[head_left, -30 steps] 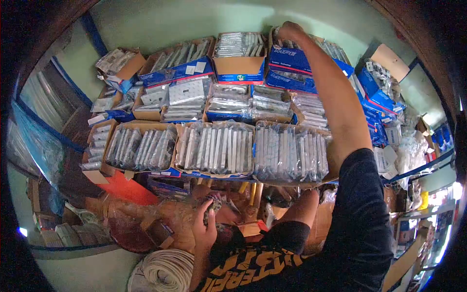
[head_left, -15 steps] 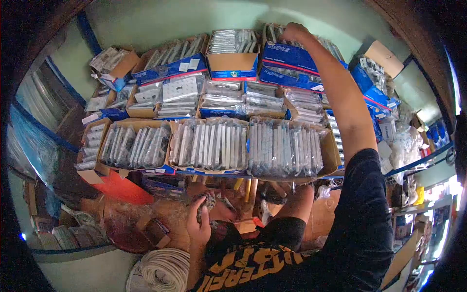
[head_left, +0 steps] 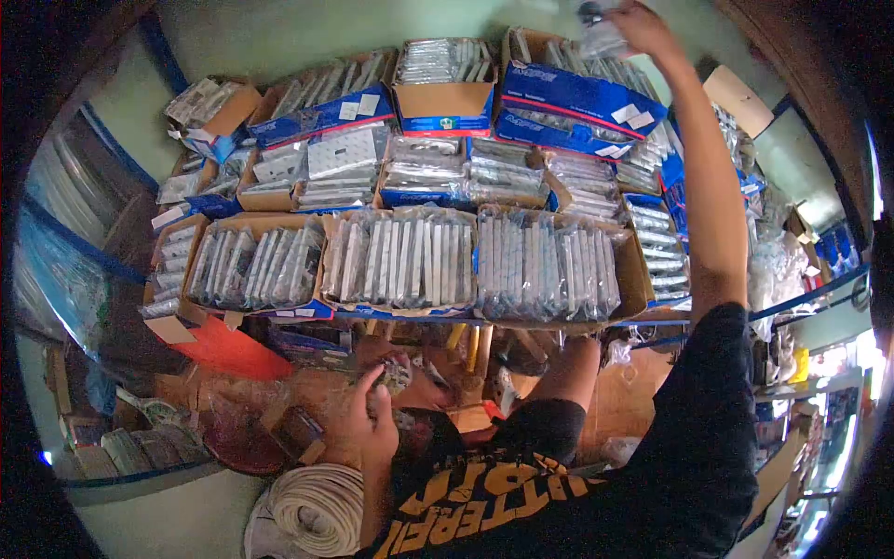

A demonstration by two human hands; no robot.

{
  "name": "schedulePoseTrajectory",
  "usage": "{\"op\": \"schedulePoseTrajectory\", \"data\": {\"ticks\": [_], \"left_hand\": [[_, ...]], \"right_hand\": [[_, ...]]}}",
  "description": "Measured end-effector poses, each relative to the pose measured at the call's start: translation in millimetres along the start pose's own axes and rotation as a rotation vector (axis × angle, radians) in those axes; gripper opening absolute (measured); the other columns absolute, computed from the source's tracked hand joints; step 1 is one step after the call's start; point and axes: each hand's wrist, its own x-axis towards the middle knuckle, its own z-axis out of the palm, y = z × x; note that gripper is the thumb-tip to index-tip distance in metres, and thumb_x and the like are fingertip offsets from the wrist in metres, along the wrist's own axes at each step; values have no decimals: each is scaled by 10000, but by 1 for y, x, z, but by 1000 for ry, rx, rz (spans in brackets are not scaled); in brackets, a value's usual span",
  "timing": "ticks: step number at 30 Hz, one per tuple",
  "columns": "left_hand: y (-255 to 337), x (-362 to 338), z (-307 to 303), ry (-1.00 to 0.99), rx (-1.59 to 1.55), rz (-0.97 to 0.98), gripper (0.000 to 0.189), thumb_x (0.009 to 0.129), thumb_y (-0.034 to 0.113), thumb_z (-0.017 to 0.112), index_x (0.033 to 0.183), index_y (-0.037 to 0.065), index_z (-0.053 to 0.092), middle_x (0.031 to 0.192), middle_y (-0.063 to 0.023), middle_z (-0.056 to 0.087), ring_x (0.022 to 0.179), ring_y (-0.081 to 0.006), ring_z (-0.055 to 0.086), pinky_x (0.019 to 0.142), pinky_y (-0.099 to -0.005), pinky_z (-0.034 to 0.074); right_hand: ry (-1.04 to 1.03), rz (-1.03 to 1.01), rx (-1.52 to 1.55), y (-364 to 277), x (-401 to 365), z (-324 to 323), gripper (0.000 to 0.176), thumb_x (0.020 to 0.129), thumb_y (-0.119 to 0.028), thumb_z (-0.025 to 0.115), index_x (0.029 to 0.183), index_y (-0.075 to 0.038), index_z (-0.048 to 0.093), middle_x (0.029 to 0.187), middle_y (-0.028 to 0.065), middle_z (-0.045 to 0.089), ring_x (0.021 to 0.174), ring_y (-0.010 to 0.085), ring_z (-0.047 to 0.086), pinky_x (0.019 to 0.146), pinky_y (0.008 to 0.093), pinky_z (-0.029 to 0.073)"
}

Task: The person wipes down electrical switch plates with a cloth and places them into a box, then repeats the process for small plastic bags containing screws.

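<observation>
My right hand is raised at the top right, closed on a clear plastic packet with something dark at its top. Just below it stands a blue carton with plastic-wrapped flat pieces packed on edge. Low in the middle, in front of my body, my left hand is held with the thumb up. Its fingers curl around a small, greyish, mottled bundle, too blurred to name.
Open cartons of wrapped flat plates stand in stepped rows ahead. Below them are a red-orange panel and a coil of white cable. Clear plastic bags hang at the right. A light green wall rises behind.
My right hand has come up out of the back blue carton and moved right, now with the clear packet in it. My left hand has shifted only slightly, still around the bundle.
</observation>
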Motion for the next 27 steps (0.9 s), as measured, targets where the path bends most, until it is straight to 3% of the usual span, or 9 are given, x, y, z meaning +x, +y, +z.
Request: {"op": "schedulePoseTrajectory", "data": {"ticks": [2,3,5,7,13,16,21,26,27], "left_hand": [[-8,0,0,61,-93,-56,330,962,226,456,1180,0,554,1193,-114,560,1108,-236,505,987,-361,360],[-8,1,2,50,-102,-60,330,962,226,456,1180,0,554,1193,-114,560,1108,-236,505,987,-361,360],[-1,6,10,85,-309,52,403,991,298,387,1276,24,468,1201,-135,531,1078,-232,526,924,-349,415],[25,3,21,2,-327,-17,462,994,333,363,1304,-4,422,1257,-128,477,1112,-226,489,968,-357,380],[48,-27,85,-54,-111,718,493,961,221,427,1342,-78,333,1345,-245,406,1243,-353,430,1025,-422,345],[67,-29,104,-401,0,696,476,927,134,431,1327,-106,337,1298,-316,425,1269,-438,383,1047,-458,314],[25,-41,139,-242,150,718,429,854,64,520,1271,-24,474,1171,-250,544,1030,-435,528,898,-451,422],[-181,-79,124,-111,425,159,379,811,3,543,1186,59,533,1066,-190,605,935,-393,589,795,-433,488],[-142,-74,107,-194,541,117,359,815,2,537,1170,54,538,1062,-188,608,940,-395,592,790,-431,493]], "right_hand": [[258,140,585,-40,-87,-29,394,846,-390,597,937,-8,634,746,74,621,663,123,576,590,305,489],[204,393,552,-68,-133,-45,356,905,-360,574,1000,-17,578,739,7,546,640,89,486,547,249,423],[332,262,487,-91,-221,-33,262,899,-334,588,916,-74,560,714,-13,475,630,78,408,540,251,332],[311,390,578,-152,-296,-18,200,929,-191,552,833,-19,516,747,61,502,731,126,454,660,298,403],[183,473,1110,-246,-430,45,104,923,-18,516,957,-44,422,862,34,438,774,131,453,716,287,411],[36,619,1509,-265,-444,45,132,930,5,482,1024,-45,404,922,50,445,910,107,458,817,272,405],[-408,605,1346,-257,-490,132,178,959,-112,483,1109,-45,415,1104,45,438,1008,109,454,872,260,391],[-757,622,1201,-301,-582,245,187,954,-119,488,1113,-43,425,1103,48,451,1012,118,463,876,265,395],[-799,614,1171,-307,-593,256,189,953,-120,489,1114,-43,427,1103,49,454,1013,120,465,877,266,396]]}}
